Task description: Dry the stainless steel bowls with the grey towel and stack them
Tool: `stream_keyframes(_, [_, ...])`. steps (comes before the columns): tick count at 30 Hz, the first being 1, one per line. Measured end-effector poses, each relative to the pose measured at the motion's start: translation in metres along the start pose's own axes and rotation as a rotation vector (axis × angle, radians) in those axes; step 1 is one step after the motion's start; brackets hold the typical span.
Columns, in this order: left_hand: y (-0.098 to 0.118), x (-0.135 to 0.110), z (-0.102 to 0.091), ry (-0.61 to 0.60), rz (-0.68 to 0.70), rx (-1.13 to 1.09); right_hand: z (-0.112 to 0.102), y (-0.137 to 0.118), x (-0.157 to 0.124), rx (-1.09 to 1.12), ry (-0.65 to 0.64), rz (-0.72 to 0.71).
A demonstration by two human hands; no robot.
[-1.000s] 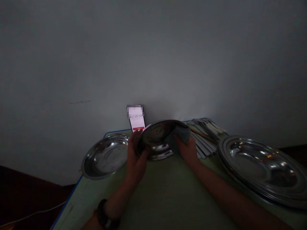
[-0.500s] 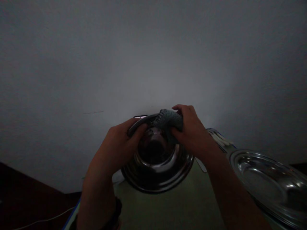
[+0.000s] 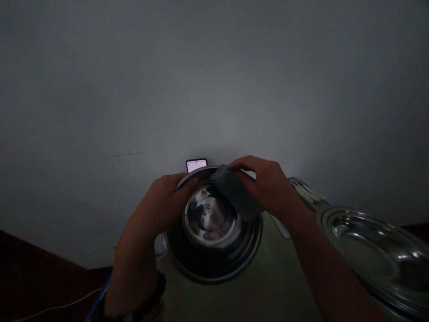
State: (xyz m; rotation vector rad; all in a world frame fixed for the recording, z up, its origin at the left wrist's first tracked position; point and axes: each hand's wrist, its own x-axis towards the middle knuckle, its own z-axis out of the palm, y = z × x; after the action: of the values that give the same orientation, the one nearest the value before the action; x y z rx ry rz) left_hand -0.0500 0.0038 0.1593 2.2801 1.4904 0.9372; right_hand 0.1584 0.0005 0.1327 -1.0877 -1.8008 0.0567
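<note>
A shiny metal bowl (image 3: 212,219) is tilted toward me above the table, its inside facing the camera. My left hand (image 3: 167,199) is closed on its left rim, the thumb lying over the inner edge. At the far rim, my right hand (image 3: 264,181) pinches a grey-green cloth (image 3: 236,192) with a dotted patch. The cloth hangs down over the upper right part of the bowl's inside. Below the right hand, the bowl's right side is partly hidden by the cloth.
A lit phone (image 3: 196,164) stands behind the bowl near the pale wall (image 3: 214,89). On the right are several stacked metal basins (image 3: 368,255) and some white, slim items (image 3: 306,192). The greenish table (image 3: 234,295) lies below; a white cable (image 3: 63,307) runs at the lower left.
The bowl has tipped and shifted slightly down and left, showing more of its bottom. The cloth now hangs looser from my right hand, and more of the phone shows.
</note>
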Motion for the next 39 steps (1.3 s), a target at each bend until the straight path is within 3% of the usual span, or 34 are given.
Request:
stream_keyframes(4, [-0.002,0.001,0.001,0.008,0.022,-0.004,0.009,0.006,-0.002,0.014,0.003,-0.001])
stream_keyframes(11, [0.018,-0.003,0.003,-0.022,-0.002,0.163,0.026,0.014,-0.004,-0.113,-0.057,0.172])
stream_keyframes(16, [0.008,0.004,0.005,-0.023,-0.063,0.142,0.031,0.015,-0.004,-0.154,0.211,0.059])
stream_keyframes(23, [-0.008,0.006,0.009,-0.098,-0.132,0.066,0.015,0.012,-0.001,-0.211,0.25,-0.111])
stream_keyframes(25, [-0.01,0.007,0.009,-0.129,-0.131,0.079,0.01,0.01,-0.002,-0.202,0.195,-0.19])
stream_keyframes(27, [-0.012,0.008,0.009,-0.122,-0.121,0.063,0.008,0.008,-0.004,-0.205,0.034,-0.228])
stream_keyframes(29, [-0.014,0.01,0.008,-0.078,-0.124,0.048,0.009,0.008,-0.007,-0.195,-0.163,-0.212])
stream_keyframes(31, [-0.016,0.011,0.008,-0.061,-0.14,0.042,0.012,0.01,-0.01,-0.157,-0.277,-0.155])
stream_keyframes(35, [-0.014,0.008,0.005,-0.067,-0.131,0.012,0.022,0.012,-0.011,-0.132,-0.232,-0.03])
stream_keyframes(39, [-0.001,0.001,0.001,-0.065,-0.032,0.039,0.032,0.012,-0.009,-0.127,-0.156,0.005])
